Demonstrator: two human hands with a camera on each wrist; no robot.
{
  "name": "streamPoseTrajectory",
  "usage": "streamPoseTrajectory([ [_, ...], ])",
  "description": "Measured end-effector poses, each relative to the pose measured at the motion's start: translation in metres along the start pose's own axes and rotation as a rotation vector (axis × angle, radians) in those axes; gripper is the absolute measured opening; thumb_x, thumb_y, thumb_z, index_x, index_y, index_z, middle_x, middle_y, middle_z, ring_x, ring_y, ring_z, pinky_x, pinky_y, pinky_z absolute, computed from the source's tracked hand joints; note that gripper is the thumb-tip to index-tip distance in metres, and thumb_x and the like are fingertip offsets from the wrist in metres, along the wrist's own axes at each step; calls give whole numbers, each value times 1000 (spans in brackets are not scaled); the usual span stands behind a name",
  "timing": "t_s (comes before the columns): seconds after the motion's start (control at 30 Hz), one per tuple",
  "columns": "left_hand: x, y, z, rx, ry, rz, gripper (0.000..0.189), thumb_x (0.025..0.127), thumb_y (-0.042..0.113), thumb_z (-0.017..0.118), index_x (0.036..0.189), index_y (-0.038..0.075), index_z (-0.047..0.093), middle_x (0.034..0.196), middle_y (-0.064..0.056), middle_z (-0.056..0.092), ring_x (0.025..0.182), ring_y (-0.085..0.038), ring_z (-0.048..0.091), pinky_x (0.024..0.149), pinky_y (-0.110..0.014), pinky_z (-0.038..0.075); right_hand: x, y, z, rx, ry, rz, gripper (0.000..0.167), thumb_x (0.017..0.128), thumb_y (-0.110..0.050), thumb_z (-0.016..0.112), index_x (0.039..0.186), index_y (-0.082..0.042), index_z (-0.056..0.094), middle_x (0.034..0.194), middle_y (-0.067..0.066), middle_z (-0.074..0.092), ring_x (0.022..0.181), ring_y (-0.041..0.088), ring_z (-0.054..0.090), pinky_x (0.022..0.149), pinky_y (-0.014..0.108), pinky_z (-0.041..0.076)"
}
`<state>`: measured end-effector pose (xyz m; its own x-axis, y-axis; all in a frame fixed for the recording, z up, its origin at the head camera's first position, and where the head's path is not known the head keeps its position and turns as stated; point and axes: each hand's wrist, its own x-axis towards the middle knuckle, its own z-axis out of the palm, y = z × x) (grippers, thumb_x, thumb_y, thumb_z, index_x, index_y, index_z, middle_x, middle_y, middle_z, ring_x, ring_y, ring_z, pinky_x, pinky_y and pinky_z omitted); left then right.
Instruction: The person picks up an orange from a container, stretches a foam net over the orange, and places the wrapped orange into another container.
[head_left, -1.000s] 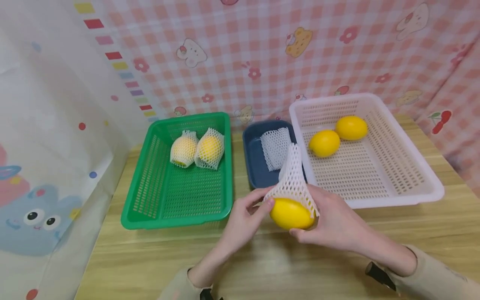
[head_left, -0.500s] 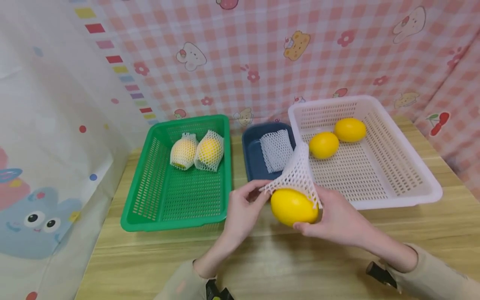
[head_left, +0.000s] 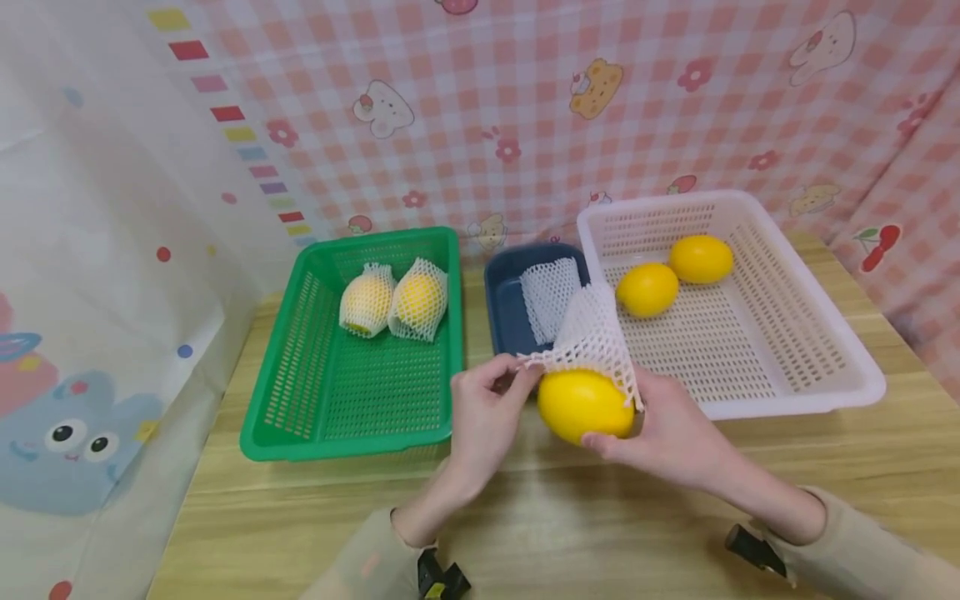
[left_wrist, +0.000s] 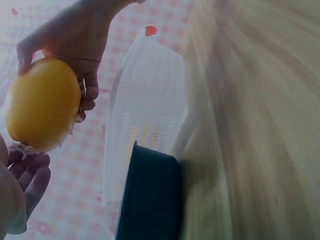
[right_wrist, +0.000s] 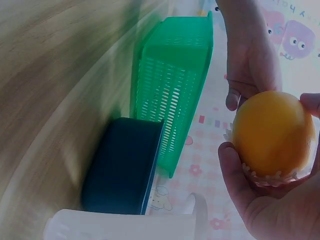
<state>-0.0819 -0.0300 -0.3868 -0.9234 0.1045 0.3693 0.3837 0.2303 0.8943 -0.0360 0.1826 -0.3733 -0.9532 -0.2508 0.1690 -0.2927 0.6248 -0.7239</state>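
Note:
My right hand [head_left: 675,433] holds a smooth yellow oval fruit [head_left: 585,407] above the table, its thumb on the near side. A white foam net sleeve [head_left: 592,329] covers the far side of the fruit and narrows to a loose end. With finger and thumb, my left hand [head_left: 483,417] pinches the left edge of the sleeve's mouth and pulls it out sideways. In the right wrist view the bare near face of the fruit [right_wrist: 274,134] shows, with net edging [right_wrist: 270,177] below it. The right fingers behind the net are mostly hidden in the head view.
A green basket [head_left: 352,450] on the left holds two netted fruits [head_left: 393,302]. In the middle, a dark blue tray [head_left: 508,312] holds a flat net sleeve [head_left: 551,292]. The white basket [head_left: 810,400] on the right holds two bare yellow fruits [head_left: 675,271].
My left hand has shifted slightly left and up, stretching the sleeve's edge away from the fruit. The right hand still holds the fruit, which now sits slightly higher, with more of it bare.

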Motion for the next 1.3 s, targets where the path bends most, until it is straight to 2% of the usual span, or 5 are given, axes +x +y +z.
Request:
streamPoseTrajectory([
  [0.2, 6, 6, 2, 29, 2, 6, 29, 97, 11, 69, 69, 6, 74, 64, -8, 67, 57, -6, 53, 53, -16, 43, -3, -4, 0, -41, 23, -1, 68, 75, -32, 92, 134, -10, 65, 116, 0, 80, 93, 9, 66, 84, 28, 56],
  [0.5, 1, 4, 0, 85, -48, 126, 18, 95, 6, 74, 111, 5, 82, 104, -9, 84, 81, -15, 76, 65, -24, 62, -4, -1, -5, 4, 106, 39, 82, 80, -25, 90, 149, 0, 53, 136, 18, 72, 122, 32, 71, 103, 56, 58],
  [0.77, -14, -3, 2, 128, -117, 248, 15, 96, 5, 74, 108, 0, 81, 103, -14, 83, 82, -21, 81, 70, -16, 62, 2, 2, -8, 103, 262, 41, 75, 83, -10, 86, 149, -3, 53, 130, 20, 73, 102, -6, 62, 83, 8, 53],
  [1.1, -10, 3, 0, -79, -385, -168, 48, 108, 30, 56, 145, -2, 58, 138, -20, 71, 126, -32, 71, 105, -41, 60, 5, 6, -10, -64, 263, -43, 83, 72, -11, 92, 146, -7, 57, 133, 14, 74, 110, 23, 72, 88, 18, 57],
  [1.3, 0, 6, 10, -270, -364, -267, 70, 108, 57, 47, 152, 2, 48, 141, -21, 67, 122, -20, 68, 104, -32, 58, 7, -1, -4, -144, 221, -112, 84, 68, -19, 94, 143, -5, 59, 132, 12, 74, 107, 24, 74, 87, 45, 64],
])
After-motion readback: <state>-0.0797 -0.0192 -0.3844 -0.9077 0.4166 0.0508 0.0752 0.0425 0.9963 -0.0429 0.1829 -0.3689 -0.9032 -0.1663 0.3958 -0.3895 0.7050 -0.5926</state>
